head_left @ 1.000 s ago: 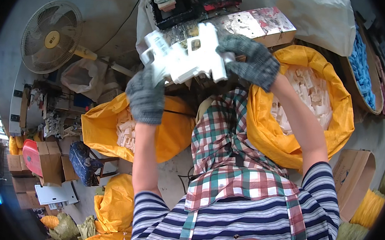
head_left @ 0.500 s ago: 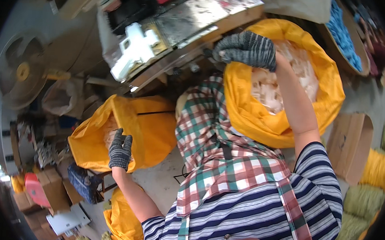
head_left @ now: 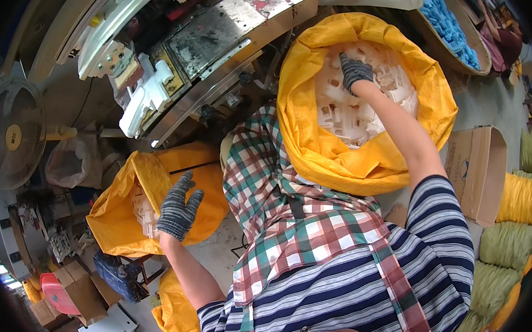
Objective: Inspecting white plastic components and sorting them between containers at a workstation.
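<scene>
My right hand, in a grey knit glove, reaches into a large yellow woven sack and touches the pale translucent plastic pieces filling it. Its fingers look stretched out and apart, with nothing visibly held, though the fingertips are partly hidden. My left hand, gloved alike, hovers open with fingers spread beside a second yellow sack. More pale plastic pieces show in that sack's mouth. A white plastic part, shaped somewhat like a toy pistol, rests on the machine at the upper left.
Ahead is a machine with a stained metal bed. At the left stands a fan. To the right are a cardboard box and yellow and green bundles. Blue pieces fill a basket at the far right, near another person.
My right hand has moved from over the sack's left rim down among the plastic pieces. My left hand has spread its fingers. The head view has shifted, showing more of the machine.
</scene>
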A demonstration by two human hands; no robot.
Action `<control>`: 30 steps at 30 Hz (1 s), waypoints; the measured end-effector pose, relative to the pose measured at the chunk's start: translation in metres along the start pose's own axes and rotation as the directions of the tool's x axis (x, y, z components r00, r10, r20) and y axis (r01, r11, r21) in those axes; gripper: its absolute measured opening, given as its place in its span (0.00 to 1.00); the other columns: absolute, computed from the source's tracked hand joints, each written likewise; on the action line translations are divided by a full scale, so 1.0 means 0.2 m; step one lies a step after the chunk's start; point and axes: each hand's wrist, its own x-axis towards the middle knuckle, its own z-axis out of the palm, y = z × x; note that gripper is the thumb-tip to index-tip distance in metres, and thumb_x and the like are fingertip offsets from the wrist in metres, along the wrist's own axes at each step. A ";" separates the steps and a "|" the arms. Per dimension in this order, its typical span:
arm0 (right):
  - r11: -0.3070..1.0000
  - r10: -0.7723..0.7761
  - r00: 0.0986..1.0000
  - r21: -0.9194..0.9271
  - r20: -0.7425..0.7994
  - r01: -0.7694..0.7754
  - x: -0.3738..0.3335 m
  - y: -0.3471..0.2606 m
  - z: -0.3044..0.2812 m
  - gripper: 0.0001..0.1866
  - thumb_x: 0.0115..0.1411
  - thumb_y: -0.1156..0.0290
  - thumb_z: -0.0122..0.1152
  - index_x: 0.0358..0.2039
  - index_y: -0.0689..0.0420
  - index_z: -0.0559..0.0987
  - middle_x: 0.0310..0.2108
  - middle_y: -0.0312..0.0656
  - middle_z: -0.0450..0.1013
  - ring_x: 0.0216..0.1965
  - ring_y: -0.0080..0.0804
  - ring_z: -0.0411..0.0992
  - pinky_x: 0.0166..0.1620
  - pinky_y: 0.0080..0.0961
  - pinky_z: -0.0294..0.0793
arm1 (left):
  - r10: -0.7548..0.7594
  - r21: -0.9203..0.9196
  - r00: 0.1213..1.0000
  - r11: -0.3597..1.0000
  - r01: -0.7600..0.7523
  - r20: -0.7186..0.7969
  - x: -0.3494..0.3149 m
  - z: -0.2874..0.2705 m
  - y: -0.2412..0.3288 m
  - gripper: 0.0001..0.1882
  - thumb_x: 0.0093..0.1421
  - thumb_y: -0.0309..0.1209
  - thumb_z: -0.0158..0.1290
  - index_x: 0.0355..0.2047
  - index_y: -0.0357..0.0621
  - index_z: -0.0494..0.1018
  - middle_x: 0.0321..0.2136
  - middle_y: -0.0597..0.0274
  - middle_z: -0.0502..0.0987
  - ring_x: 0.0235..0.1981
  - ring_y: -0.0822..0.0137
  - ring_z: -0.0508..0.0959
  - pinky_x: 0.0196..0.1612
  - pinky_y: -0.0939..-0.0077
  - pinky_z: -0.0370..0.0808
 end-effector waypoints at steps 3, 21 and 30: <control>0.966 -0.143 0.989 0.212 -0.031 0.146 -0.22 -0.05 -0.09 0.30 0.49 0.67 0.57 0.54 0.56 0.64 0.47 0.52 0.68 0.47 0.44 0.68 0.50 0.33 0.66 | 0.069 -0.049 0.996 0.997 -0.066 0.057 0.03 0.05 0.10 0.25 0.53 0.33 0.55 0.51 0.39 0.65 0.43 0.50 0.73 0.46 0.56 0.72 0.48 0.68 0.68; 0.071 -0.855 0.303 0.485 -0.421 0.872 -0.86 -0.65 -0.56 0.24 0.47 0.73 0.56 0.47 0.64 0.68 0.51 0.57 0.61 0.53 0.49 0.61 0.54 0.33 0.62 | 0.054 -0.917 0.994 0.393 0.065 0.094 0.16 0.15 0.28 0.19 0.56 0.42 0.52 0.38 0.37 0.72 0.30 0.65 0.75 0.30 0.75 0.73 0.35 0.80 0.70; 0.105 -0.689 0.519 0.639 -0.505 0.762 -0.70 -0.59 -0.62 0.20 0.44 0.77 0.63 0.40 0.59 0.72 0.42 0.47 0.69 0.44 0.42 0.68 0.48 0.31 0.68 | 0.448 0.406 0.328 0.894 -0.192 -0.832 0.45 -0.24 0.34 0.17 0.57 0.29 0.48 0.46 0.36 0.66 0.38 0.45 0.72 0.42 0.50 0.72 0.48 0.64 0.67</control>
